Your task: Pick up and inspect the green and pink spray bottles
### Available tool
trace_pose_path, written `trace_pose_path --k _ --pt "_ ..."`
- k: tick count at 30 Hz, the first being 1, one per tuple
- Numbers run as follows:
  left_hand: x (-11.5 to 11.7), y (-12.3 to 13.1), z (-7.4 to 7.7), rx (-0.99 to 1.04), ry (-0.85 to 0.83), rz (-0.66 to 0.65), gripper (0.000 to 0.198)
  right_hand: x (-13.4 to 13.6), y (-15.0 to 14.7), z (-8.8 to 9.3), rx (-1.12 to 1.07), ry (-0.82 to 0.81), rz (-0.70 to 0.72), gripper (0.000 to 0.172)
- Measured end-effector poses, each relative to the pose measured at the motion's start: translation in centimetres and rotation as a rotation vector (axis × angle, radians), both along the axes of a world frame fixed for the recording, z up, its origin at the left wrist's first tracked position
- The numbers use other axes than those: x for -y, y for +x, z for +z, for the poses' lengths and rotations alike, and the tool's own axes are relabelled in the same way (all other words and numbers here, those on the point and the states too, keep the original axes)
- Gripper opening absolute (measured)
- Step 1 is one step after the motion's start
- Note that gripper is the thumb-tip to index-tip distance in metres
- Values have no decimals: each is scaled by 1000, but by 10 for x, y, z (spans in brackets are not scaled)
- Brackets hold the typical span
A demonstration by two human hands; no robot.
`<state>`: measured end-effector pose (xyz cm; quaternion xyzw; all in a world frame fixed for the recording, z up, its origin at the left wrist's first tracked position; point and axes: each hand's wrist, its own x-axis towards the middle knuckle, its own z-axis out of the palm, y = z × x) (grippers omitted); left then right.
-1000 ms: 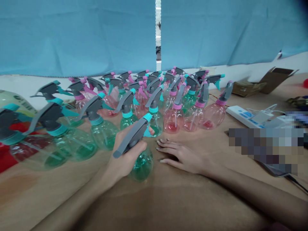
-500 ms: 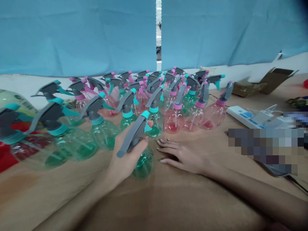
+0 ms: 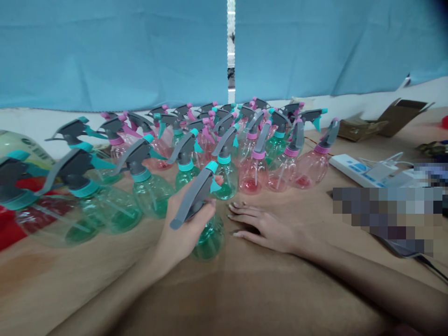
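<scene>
My left hand is wrapped round the neck of a green spray bottle with a grey and turquoise trigger head. The bottle's base is at the tabletop, and my fingers hide its collar. To the right of it, my right hand lies flat on the wooden table, fingers stretched out and holding nothing. Just beyond my hands stand a green spray bottle with a turquoise collar and a pink spray bottle with a pink collar.
Several more green and pink spray bottles fill the back and left, including a large green one. At right lie a white power strip, a blurred-out device and an open cardboard box. A blue cloth hangs behind.
</scene>
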<state>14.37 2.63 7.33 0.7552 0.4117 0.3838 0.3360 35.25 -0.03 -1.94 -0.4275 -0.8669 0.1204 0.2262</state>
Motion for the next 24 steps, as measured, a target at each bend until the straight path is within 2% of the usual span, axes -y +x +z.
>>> trace_pose_path --k 9,24 --pt "2 0 2 3 5 8 25 -1 0 -1 8 -6 0 50" --pt "2 1 4 5 -1 12 33 -2 0 -3 -4 4 10 49"
